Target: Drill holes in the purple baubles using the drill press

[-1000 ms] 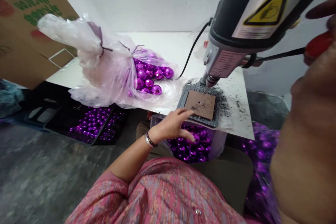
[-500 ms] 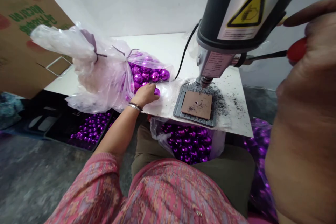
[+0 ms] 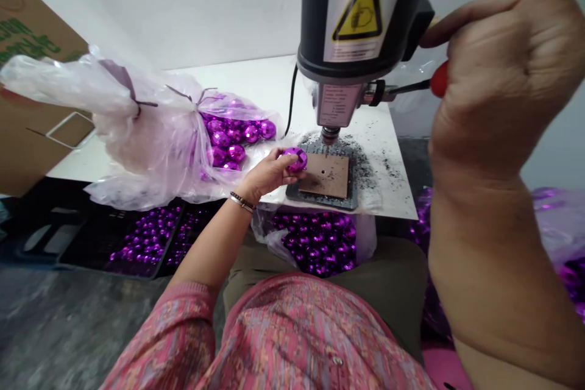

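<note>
My left hand [image 3: 267, 173] is shut on a shiny magenta bauble [image 3: 297, 159], holding it just left of a brown board [image 3: 325, 175] with a small central hole. That board lies on a grey metal plate [image 3: 320, 198], directly below the chuck of a bench drill [image 3: 351, 18]. My right hand [image 3: 503, 79] is closed around a red lever handle [image 3: 439, 79] on the drill's right side. A clear plastic bag [image 3: 159, 146] of similar baubles lies left of my left hand.
Black dust is scattered over the white tabletop [image 3: 384, 152]. Below its front edge, a bag of magenta baubles [image 3: 315, 244] rests near my lap, and a black crate of baubles [image 3: 141, 237] stands on the floor at left. A cardboard box [image 3: 27, 73] stands at far left.
My left hand has moved right from the bag toward the plate and now holds a bauble up. The drill's lever handle and my right hand appear closer as my view shifts.
</note>
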Available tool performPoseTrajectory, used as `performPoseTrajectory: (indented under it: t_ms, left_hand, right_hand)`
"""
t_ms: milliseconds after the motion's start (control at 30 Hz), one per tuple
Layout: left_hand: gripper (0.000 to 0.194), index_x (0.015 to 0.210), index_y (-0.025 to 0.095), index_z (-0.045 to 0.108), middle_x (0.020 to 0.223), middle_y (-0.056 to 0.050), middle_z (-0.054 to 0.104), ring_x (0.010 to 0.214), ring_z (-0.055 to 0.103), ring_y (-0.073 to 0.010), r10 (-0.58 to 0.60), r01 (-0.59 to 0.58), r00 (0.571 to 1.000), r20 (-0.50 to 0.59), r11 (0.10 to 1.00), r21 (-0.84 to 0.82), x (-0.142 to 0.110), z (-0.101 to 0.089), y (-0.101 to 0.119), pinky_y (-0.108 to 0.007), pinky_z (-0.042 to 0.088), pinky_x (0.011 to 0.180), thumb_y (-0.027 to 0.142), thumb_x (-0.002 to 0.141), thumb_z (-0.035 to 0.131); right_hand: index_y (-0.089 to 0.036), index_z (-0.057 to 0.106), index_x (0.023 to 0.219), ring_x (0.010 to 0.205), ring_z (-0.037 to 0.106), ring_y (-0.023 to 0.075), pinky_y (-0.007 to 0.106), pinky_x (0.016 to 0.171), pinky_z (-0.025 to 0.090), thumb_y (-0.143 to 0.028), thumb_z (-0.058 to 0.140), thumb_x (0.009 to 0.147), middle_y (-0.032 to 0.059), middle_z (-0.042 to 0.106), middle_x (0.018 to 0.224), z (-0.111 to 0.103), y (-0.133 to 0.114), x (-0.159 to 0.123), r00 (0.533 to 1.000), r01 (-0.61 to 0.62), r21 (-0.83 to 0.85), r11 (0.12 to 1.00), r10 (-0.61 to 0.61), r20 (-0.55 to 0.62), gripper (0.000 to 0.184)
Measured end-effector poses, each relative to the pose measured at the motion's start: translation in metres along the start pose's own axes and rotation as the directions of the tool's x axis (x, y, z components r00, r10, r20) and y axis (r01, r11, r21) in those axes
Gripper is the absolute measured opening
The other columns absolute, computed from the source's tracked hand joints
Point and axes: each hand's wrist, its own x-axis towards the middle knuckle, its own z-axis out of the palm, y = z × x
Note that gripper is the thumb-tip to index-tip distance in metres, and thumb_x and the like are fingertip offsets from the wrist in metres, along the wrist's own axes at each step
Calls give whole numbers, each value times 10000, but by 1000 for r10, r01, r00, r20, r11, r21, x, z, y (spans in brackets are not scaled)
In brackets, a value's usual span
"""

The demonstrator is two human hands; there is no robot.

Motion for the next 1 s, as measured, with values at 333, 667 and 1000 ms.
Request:
performPoseTrajectory:
  t_ms: [333,667,1000]
  left_hand:
    - [527,1292,170,688,1050,-66,734,811,627,-164,245,-261,964,107,772,580,23,23,-9,-287,506,736,426,834,744]
    - [668,1394,170,651,1256,-83,749,1121,664,-248,262,-223,963,66,634,741,26,36,-6,-357,507,1012,424,793,793]
    - [590,1337,175,658,1189,-87,768,1047,703,-267,307,-254,942,135,392,884,20,57,-6,-364,527,920,353,796,813]
  right_hand:
    - [-39,695,831,593,360,-37,161,672,301,-89,389,921,-23,428,610,-3,-13,-6,997,-68,27,997,67,36,322]
    - [-51,754,983,777,445,-10,147,716,318,-92,330,949,-5,444,652,-9,-26,-4,965,-212,-164,963,232,118,427]
    - [-64,778,978,902,518,-8,149,872,359,-134,362,916,-5,507,728,-13,-22,-9,979,-152,-203,967,176,107,427]
